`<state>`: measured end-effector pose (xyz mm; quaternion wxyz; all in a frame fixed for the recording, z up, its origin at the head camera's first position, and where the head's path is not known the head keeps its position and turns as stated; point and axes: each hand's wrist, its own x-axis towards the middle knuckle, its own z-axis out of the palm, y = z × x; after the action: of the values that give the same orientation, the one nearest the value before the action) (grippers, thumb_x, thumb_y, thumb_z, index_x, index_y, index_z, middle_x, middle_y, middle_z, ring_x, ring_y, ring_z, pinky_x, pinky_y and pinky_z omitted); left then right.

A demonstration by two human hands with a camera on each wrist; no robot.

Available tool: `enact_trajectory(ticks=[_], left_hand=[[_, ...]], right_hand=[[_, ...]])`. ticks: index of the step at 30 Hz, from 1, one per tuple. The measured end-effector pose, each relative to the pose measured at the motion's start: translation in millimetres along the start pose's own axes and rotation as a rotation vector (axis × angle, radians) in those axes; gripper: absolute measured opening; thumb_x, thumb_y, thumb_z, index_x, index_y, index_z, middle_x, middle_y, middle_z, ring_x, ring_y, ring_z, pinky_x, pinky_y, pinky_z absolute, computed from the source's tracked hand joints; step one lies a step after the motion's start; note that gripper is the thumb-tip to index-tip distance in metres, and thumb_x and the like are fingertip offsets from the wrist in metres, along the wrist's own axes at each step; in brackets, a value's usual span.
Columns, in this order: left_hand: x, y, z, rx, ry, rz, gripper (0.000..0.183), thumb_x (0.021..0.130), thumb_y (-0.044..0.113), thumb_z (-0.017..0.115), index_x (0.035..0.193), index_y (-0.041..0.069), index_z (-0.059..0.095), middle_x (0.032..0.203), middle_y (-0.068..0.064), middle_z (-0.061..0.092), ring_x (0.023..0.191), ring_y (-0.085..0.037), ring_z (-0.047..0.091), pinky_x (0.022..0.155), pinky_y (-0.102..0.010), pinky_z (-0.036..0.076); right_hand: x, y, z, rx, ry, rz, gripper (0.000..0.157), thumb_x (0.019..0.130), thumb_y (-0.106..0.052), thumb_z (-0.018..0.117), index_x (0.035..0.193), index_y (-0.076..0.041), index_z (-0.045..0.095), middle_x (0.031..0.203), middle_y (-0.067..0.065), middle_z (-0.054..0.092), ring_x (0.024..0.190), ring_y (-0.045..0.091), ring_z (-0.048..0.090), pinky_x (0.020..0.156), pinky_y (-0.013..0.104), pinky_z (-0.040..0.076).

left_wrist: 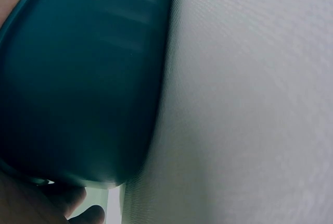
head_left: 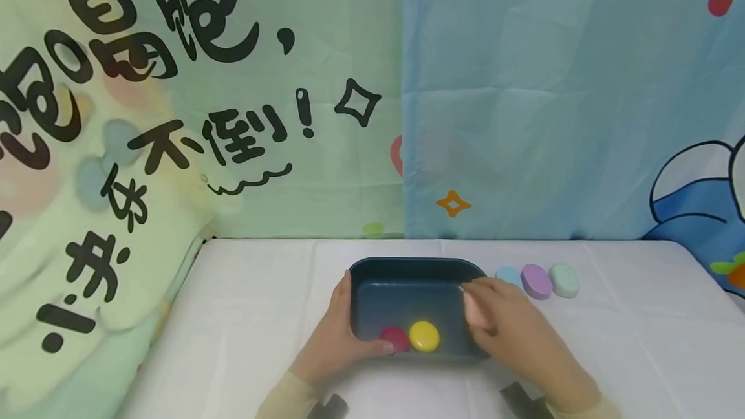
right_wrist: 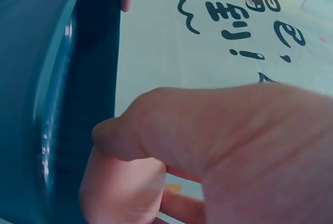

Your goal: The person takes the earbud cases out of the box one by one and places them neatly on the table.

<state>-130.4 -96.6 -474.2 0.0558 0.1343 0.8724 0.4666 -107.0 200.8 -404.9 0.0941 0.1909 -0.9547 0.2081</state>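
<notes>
A dark blue rectangular bin (head_left: 407, 302) stands on the white tabletop, and its outer wall (left_wrist: 88, 78) fills much of the left wrist view. My left hand (head_left: 337, 335) grips it by the left side, thumb along the front rim. A red round piece (head_left: 396, 339) and a glossy yellow round piece (head_left: 424, 336) lie inside by the front wall. Over the bin's right end, my right hand (head_left: 512, 328) pinches a pale pink rounded piece (right_wrist: 122, 187) between thumb and fingers. The fingers partly hide this piece in the head view.
Right of the bin, a light blue piece (head_left: 509, 275), a purple oval piece (head_left: 537, 281) and a pale green piece (head_left: 564, 280) lie in a row on the white cloth (head_left: 634, 341). Printed curtains (head_left: 524, 115) hang behind the table and along its left side.
</notes>
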Motion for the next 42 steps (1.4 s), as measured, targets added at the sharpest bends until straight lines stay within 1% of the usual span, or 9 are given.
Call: enact_trajectory(ticks=[8, 14, 17, 23, 28, 32, 35, 39, 42], left_hand=[[0.4, 0.8, -0.2, -0.003, 0.001, 0.006, 0.134, 0.069, 0.050, 0.090, 0.162, 0.006, 0.004, 0.167, -0.009, 0.014, 0.148, -0.031, 0.026, 0.116, -0.052, 0.030], [0.0, 0.3, -0.4, -0.004, -0.002, 0.005, 0.133, 0.069, 0.051, 0.089, 0.162, 0.005, 0.004, 0.167, -0.010, 0.014, 0.148, -0.031, 0.027, 0.115, -0.053, 0.031], [0.4, 0.0, -0.5, -0.004, -0.005, 0.003, 0.134, 0.069, 0.052, 0.089, 0.162, 0.005, 0.004, 0.167, -0.009, 0.014, 0.148, -0.031, 0.026, 0.115, -0.053, 0.030], [0.9, -1.0, 0.5, -0.009, -0.002, 0.007, 0.135, 0.068, 0.053, 0.089, 0.162, 0.006, 0.004, 0.167, -0.009, 0.014, 0.149, -0.030, 0.025, 0.116, -0.052, 0.030], [1.0, -1.6, 0.8, -0.018, 0.001, 0.018, 0.135, 0.068, 0.051, 0.090, 0.162, 0.006, 0.004, 0.167, -0.009, 0.014, 0.149, -0.030, 0.025, 0.116, -0.052, 0.029], [1.1, -2.2, 0.8, -0.021, 0.005, 0.024, 0.135, 0.068, 0.051, 0.090, 0.162, 0.005, 0.004, 0.167, -0.009, 0.014, 0.149, -0.030, 0.025, 0.116, -0.052, 0.029], [1.1, -2.2, 0.8, -0.019, 0.006, 0.026, 0.134, 0.068, 0.051, 0.090, 0.162, 0.005, 0.005, 0.167, -0.009, 0.014, 0.149, -0.029, 0.025, 0.116, -0.051, 0.029], [1.1, -2.3, 0.9, -0.015, 0.003, 0.028, 0.134, 0.068, 0.051, 0.089, 0.162, 0.005, 0.004, 0.167, -0.009, 0.014, 0.149, -0.030, 0.024, 0.117, -0.052, 0.029], [1.2, -2.6, 1.0, -0.016, 0.002, 0.032, 0.135, 0.068, 0.051, 0.090, 0.162, 0.005, 0.004, 0.167, -0.010, 0.013, 0.149, -0.030, 0.023, 0.116, -0.052, 0.028]], right_hand=[[-3.8, 6.5, -8.4, 0.008, 0.036, 0.000, 0.058, 0.074, -0.004, 0.079, 0.130, 0.001, 0.062, 0.127, 0.020, 0.061, 0.116, 0.041, 0.057, 0.095, 0.057, 0.049], [-7.9, 18.6, -12.1, -0.016, 0.114, -0.046, 0.057, 0.069, 0.000, 0.078, 0.124, 0.002, 0.063, 0.121, 0.018, 0.062, 0.111, 0.038, 0.058, 0.091, 0.055, 0.050], [-9.0, 24.7, -14.2, -0.016, 0.127, -0.053, 0.057, 0.068, 0.000, 0.077, 0.123, 0.002, 0.063, 0.119, 0.017, 0.063, 0.111, 0.038, 0.058, 0.092, 0.055, 0.048], [-11.0, 36.1, -15.9, -0.031, 0.115, -0.061, 0.059, 0.065, 0.002, 0.078, 0.122, 0.003, 0.062, 0.119, 0.017, 0.063, 0.112, 0.038, 0.056, 0.091, 0.055, 0.047], [-11.1, 45.6, -18.4, -0.045, 0.065, -0.021, 0.060, 0.065, 0.001, 0.080, 0.123, 0.003, 0.061, 0.119, 0.022, 0.061, 0.111, 0.041, 0.057, 0.093, 0.058, 0.047], [-11.6, 50.6, -21.7, -0.025, 0.014, 0.051, 0.053, 0.071, 0.000, 0.079, 0.121, 0.005, 0.061, 0.119, 0.026, 0.061, 0.115, 0.046, 0.054, 0.096, 0.062, 0.044], [-12.4, 53.9, -23.1, -0.017, 0.011, 0.085, 0.044, 0.076, -0.001, 0.075, 0.118, 0.005, 0.063, 0.118, 0.027, 0.061, 0.115, 0.047, 0.055, 0.097, 0.063, 0.043], [-13.1, 59.8, -21.7, -0.046, 0.078, 0.046, 0.032, 0.079, 0.000, 0.072, 0.110, 0.005, 0.066, 0.112, 0.025, 0.064, 0.106, 0.044, 0.061, 0.092, 0.059, 0.048], [-13.1, 64.7, -21.1, -0.052, 0.062, 0.060, 0.030, 0.081, -0.002, 0.072, 0.110, 0.005, 0.067, 0.111, 0.025, 0.065, 0.104, 0.043, 0.062, 0.091, 0.059, 0.049]])
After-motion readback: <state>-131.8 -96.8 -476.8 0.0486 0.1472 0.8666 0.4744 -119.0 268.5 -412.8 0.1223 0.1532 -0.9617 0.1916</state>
